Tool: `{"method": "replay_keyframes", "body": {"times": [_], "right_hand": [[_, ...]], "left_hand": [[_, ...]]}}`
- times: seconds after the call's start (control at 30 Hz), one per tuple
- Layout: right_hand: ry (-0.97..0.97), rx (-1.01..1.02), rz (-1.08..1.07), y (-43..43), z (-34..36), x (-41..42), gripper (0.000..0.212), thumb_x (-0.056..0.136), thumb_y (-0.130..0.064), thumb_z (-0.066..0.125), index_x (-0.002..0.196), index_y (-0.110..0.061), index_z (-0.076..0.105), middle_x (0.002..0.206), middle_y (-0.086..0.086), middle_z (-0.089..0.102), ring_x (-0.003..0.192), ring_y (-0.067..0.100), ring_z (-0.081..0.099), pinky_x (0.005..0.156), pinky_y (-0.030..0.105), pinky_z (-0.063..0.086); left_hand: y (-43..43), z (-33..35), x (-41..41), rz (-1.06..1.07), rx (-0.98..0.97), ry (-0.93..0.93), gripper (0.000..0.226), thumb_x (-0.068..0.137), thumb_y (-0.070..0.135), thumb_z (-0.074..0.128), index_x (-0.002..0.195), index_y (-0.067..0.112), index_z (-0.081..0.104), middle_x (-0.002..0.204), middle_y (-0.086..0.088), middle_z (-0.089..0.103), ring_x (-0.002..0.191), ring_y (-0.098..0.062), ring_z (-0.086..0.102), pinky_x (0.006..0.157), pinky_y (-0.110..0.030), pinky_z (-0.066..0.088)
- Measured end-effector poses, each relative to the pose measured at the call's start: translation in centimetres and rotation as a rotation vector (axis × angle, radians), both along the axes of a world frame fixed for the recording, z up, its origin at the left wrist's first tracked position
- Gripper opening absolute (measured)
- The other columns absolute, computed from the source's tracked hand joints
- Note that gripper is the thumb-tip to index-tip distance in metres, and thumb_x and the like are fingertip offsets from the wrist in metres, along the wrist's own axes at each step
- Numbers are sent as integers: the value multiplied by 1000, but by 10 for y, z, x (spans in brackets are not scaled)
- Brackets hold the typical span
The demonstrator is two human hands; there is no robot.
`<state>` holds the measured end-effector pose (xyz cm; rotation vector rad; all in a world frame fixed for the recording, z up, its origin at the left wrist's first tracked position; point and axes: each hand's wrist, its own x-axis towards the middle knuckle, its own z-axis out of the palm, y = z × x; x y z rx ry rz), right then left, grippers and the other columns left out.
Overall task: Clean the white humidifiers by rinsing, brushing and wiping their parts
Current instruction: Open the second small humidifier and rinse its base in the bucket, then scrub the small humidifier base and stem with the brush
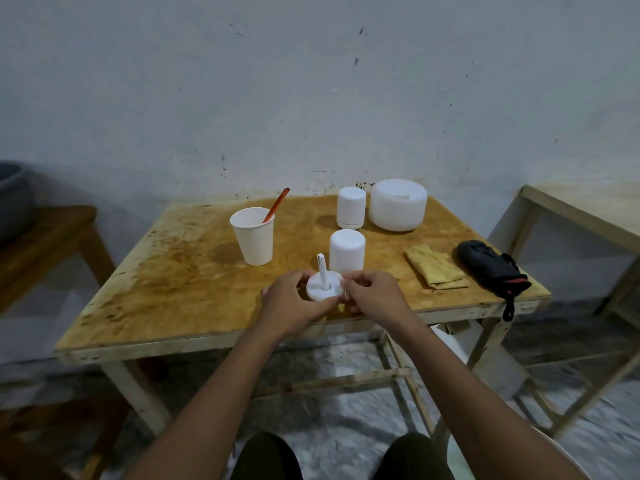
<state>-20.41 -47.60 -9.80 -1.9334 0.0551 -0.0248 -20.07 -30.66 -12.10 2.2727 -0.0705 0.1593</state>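
A white round humidifier lid [320, 288] with an upright white tube on it is near the table's front edge. My left hand [292, 301] grips its left side and my right hand [372, 294] pinches its right rim. Just behind stands a white cylindrical humidifier tank [347, 251]. Farther back are a second small white humidifier [351, 207] and a large round white humidifier [397, 204]. A white paper cup [252, 236] at the left holds a red-handled brush [276, 205]. A folded yellow cloth [434, 266] lies to the right.
The stained wooden table [166, 271] stands against a marked white wall. A black pouch with a red trim [491, 270] lies at the table's right edge. Another wooden table [585, 209] is at the right, and a low wooden stand with a grey basin [14, 199] at the left.
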Motion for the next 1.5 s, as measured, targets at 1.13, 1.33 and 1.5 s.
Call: {"method": "replay_keyframes", "body": {"times": [1.13,1.33,1.5], "right_hand": [[-666,-1209,215,125,140,105,39,91,-49,57,113,-20,69,111,1,67,94,19,63,77,31,47],[-536,-1334,319,123,133,118,44,89,-54,59,106,-15,68,86,-2,65,76,17,60,66,29,42],[-499,-1328,380,116,129,118,42,91,-50,60,107,-12,67,81,-2,61,74,16,60,67,29,49]], "left_hand": [[77,25,49,514,-53,-289,87,75,56,76,143,20,34,142,-5,44,124,-24,44,100,-46,48],[90,23,83,354,-244,-27,112,69,50,82,153,24,14,154,-6,34,137,-31,37,107,-49,42],[83,20,95,338,-320,-52,96,73,44,82,150,20,29,148,-4,44,132,-27,45,103,-45,46]]}}
